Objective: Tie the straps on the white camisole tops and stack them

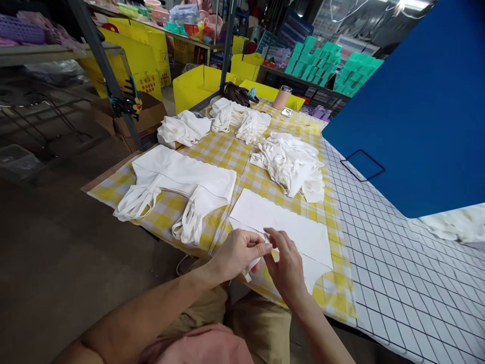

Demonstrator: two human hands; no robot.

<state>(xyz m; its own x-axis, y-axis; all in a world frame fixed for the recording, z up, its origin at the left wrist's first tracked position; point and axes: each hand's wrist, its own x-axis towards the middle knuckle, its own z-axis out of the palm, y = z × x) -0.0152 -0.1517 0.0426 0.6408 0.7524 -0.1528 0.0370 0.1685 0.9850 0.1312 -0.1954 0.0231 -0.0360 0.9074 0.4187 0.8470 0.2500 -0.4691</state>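
A white bra top (288, 217) lies flat on the checked tablecloth in front of me, with its lower part toward my lap. My left hand (244, 253) is closed in a pinch over its near edge, and a white strap end hangs below the fingers. Close against it, my right hand (286, 265) has bent fingers, its thumb meeting the left fingertips. What sits between the right fingertips is too small to make out. To the left, a stack of white bra tops (182, 174) lies spread, with bundled straps hanging toward the table's near edge.
A loose heap of white garments (290, 162) lies behind the piece. Folded white piles (242, 119), a dark bag (238, 93) and a pink cup (282, 97) stand farther back. At right are a wire grid (382, 253) and a blue panel (417, 101). A metal post (109, 71) rises at left.
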